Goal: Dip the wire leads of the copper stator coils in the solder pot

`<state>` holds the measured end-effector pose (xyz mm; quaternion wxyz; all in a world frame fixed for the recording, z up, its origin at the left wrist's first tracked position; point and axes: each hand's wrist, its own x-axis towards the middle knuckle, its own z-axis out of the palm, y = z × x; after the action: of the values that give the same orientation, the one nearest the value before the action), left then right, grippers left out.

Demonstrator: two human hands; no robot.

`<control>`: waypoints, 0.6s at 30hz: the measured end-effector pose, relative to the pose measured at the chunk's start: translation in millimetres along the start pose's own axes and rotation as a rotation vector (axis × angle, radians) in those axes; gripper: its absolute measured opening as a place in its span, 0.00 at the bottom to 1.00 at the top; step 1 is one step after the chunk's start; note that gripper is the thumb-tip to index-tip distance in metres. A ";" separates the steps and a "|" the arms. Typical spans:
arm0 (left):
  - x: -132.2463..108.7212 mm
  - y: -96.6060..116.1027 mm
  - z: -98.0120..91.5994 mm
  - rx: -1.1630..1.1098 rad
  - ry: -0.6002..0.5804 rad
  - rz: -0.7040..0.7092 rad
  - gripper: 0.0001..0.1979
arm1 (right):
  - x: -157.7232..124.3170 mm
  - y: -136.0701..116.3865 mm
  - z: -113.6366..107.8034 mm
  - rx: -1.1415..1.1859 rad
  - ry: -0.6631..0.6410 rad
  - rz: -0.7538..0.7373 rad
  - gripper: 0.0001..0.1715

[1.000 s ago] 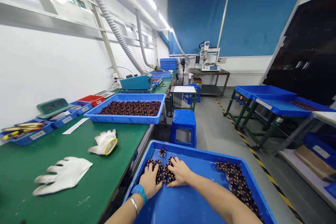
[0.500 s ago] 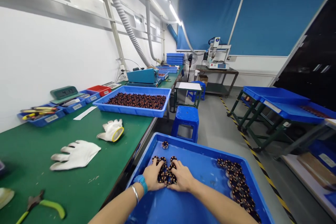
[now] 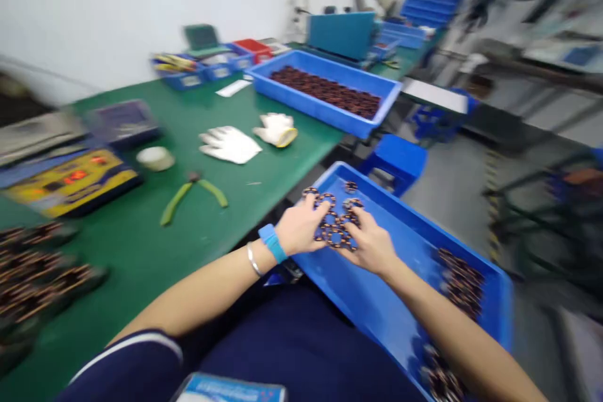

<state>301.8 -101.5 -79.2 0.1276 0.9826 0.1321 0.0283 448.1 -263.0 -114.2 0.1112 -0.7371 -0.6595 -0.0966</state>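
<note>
Between my two hands a cluster of several small ring-shaped motor stators (image 3: pixel 335 239), black with copper windings, is squeezed together. My left hand (image 3: pixel 299 226), with a blue watch and a silver bangle on its wrist, closes on the cluster from the left. From the right, my right hand (image 3: pixel 372 242) presses its fingers against the same cluster. Both are over the left part of a blue tray (image 3: pixel 391 301); blue shows through the rings' holes. One single stator (image 3: pixel 351 186) lies by the tray's far corner. More stators (image 3: pixel 461 282) stand along its right side.
On the green bench (image 3: pixel 254 213) lie white gloves (image 3: pixel 230 144), green-handled cutters (image 3: pixel 194 185) and a yellow-faced device (image 3: pixel 73 182). More coils (image 3: pixel 38 276) sit at its left. A filled blue tray (image 3: pixel 311 103) stands behind; a blue stool (image 3: pixel 398 157) is beside the bench.
My view has swung left and down, bringing the bench's near part into sight. Both hands have stayed on the stator cluster, which now appears closer to the tray's bench-side edge.
</note>
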 end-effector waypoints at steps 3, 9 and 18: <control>-44.6 -10.8 -36.3 0.059 0.090 -0.147 0.38 | 38.8 -21.5 -9.6 0.025 0.179 -0.234 0.25; -163.8 -51.2 -73.7 0.029 0.172 -0.613 0.39 | 136.4 -122.4 -0.9 0.272 0.122 -0.659 0.24; -306.7 -84.4 -55.3 0.006 0.115 -1.085 0.40 | 192.8 -285.8 23.1 0.323 -0.372 -0.917 0.35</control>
<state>-19.9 -91.2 -54.3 0.1138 0.7707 0.6269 0.0117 185.5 -42.9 -70.2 0.0510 -0.3505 -0.9298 0.1003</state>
